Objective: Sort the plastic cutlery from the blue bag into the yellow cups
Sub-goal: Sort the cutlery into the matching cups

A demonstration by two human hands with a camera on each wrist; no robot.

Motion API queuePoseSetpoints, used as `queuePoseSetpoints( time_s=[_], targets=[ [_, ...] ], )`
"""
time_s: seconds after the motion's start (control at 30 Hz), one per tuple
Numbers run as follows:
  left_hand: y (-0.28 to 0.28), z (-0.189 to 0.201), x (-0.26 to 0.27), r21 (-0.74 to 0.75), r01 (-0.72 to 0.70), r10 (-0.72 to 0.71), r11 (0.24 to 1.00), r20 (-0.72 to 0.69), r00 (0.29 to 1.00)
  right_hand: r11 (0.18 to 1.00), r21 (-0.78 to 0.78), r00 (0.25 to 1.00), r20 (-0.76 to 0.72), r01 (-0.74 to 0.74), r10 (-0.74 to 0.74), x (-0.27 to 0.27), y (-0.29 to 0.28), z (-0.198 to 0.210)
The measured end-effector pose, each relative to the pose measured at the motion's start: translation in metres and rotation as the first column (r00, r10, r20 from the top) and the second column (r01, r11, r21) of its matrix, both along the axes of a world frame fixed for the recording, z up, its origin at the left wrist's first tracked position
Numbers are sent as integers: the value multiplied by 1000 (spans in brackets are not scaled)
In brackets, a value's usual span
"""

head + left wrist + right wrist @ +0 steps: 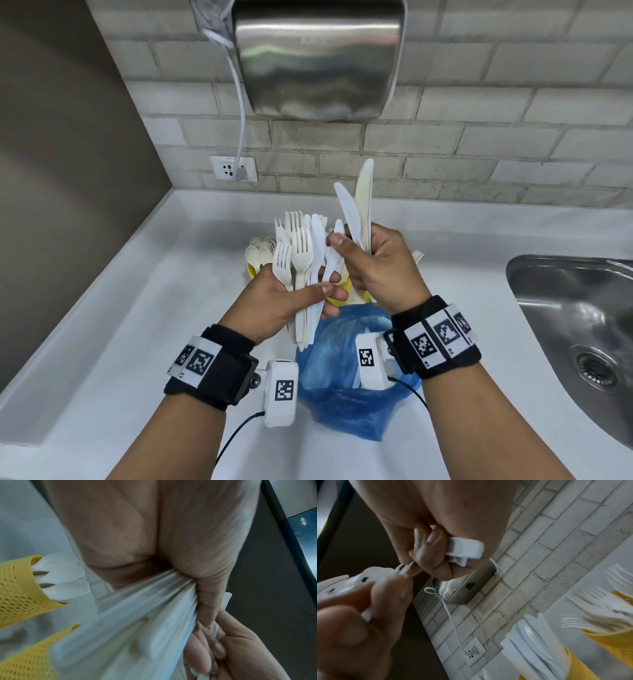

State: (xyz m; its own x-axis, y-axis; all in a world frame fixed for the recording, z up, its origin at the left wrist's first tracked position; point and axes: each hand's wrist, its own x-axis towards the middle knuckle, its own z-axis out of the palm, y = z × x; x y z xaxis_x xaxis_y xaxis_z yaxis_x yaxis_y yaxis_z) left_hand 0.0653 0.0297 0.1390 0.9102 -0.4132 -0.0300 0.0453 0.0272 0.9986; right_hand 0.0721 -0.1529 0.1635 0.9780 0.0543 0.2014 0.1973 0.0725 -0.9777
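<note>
While our left hand [291, 301] grips a fanned bundle of white plastic forks and knives [303, 260] by the handles, our right hand [373, 270] is curled round a few white plastic knives [359, 205], blades pointing up, with thumb and forefinger pinching one more knife from the bundle. Both hands hover above the yellow perforated plastic cups [607, 639], which stand on the white countertop [137, 308] just beyond the crumpled blue plastic bag [346, 387]. We judge the sorting well along: one cup already holds white plastic spoons [63, 577], another knives, a third forks (the wrist views show them filled). What remains is splitting this handful and emptying the bag, where pale shapes seem to show through.
</note>
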Motion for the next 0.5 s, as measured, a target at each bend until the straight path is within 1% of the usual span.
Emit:
queuePoseSetpoints(
  time_s=[0.13,0.27,0.33,0.4,0.5],
  targets=[
    [1,-1,0,39,25,-25,999,-9,1000,994,-46,993,64,99,-96,11,5,-2],
    [3,1,-1,54,42,-41,998,-14,999,996,-84,996,77,42,-35,17,6,-1],
    [3,2,-2,65,40,-38,997,-20,999,994,-102,996,84,45,-37,18,5,1],
    [2,2,-2,65,28,-27,998,-25,999,973,-190,986,127,129,-106,20,5,1],
    [-1,3,-2,72,-18,21,997,-32,999,899,-362,958,231,246,-169,21,7,1]
  ],
)
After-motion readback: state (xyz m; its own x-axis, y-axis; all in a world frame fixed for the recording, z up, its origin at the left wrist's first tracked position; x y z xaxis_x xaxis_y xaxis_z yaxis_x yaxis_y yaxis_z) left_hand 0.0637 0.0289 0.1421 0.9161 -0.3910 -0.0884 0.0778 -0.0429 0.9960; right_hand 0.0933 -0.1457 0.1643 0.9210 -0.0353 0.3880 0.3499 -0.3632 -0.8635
